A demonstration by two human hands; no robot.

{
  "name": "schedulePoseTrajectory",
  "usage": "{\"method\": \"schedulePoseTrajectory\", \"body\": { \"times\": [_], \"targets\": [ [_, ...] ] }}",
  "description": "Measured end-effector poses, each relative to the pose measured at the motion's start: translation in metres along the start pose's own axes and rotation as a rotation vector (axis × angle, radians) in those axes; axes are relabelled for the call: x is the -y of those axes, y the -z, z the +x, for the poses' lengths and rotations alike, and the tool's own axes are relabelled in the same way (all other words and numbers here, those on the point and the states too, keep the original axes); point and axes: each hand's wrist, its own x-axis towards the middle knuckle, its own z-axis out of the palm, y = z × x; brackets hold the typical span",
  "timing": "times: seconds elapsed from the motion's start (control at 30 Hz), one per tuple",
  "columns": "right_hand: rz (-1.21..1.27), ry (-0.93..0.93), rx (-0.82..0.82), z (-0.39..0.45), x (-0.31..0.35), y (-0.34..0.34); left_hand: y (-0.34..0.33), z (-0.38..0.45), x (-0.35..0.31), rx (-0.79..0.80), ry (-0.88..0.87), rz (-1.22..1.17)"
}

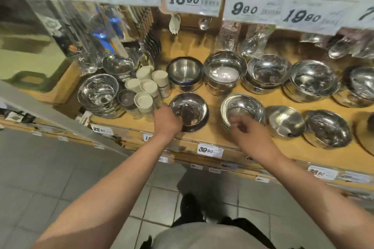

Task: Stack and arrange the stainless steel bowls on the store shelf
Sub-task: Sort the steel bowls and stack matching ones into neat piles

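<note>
Left hand (168, 118) gripped near rim of shiny round steel bowl (189, 111) on wooden shelf (214, 91). Right hand (248, 131) pinched near rim of stacked steel bowls (242, 109) beside it.

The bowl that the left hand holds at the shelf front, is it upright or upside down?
Upright. The bowl shows its open, shiny inside, and the left hand grips its near rim.
</note>
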Motion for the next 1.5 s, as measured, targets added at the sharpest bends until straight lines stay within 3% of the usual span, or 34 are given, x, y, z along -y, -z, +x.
{"method": "schedulePoseTrajectory", "body": {
  "times": [0.5, 0.6, 0.77, 1.0, 1.17, 1.3, 1.5],
  "targets": [
    [0.115, -0.099, 0.054, 0.003, 0.006, 0.021, 0.033, 0.004, -0.022, 0.072, 0.040, -0.091],
    [0.164, -0.108, 0.017, 0.000, 0.005, 0.030, 0.044, -0.007, -0.043, 0.108, -0.015, -0.132],
    [0.494, -0.154, -0.067, -0.006, -0.006, 0.056, 0.033, -0.032, -0.099, 0.320, -0.186, -0.127],
    [0.613, -0.160, -0.159, -0.026, -0.060, 0.132, -0.017, -0.088, -0.167, 0.572, -0.456, -0.119],
    [0.642, -0.230, -0.241, -0.030, -0.109, 0.183, -0.071, -0.119, -0.216, 0.557, -0.555, -0.161],
    [0.579, -0.255, -0.284, -0.018, -0.149, 0.223, -0.125, -0.134, -0.251, 0.455, -0.627, -0.049],
    [0.412, -0.267, -0.232, 0.012, -0.192, 0.251, -0.178, -0.144, -0.271, 0.366, -0.537, -0.068]
  ]
}}
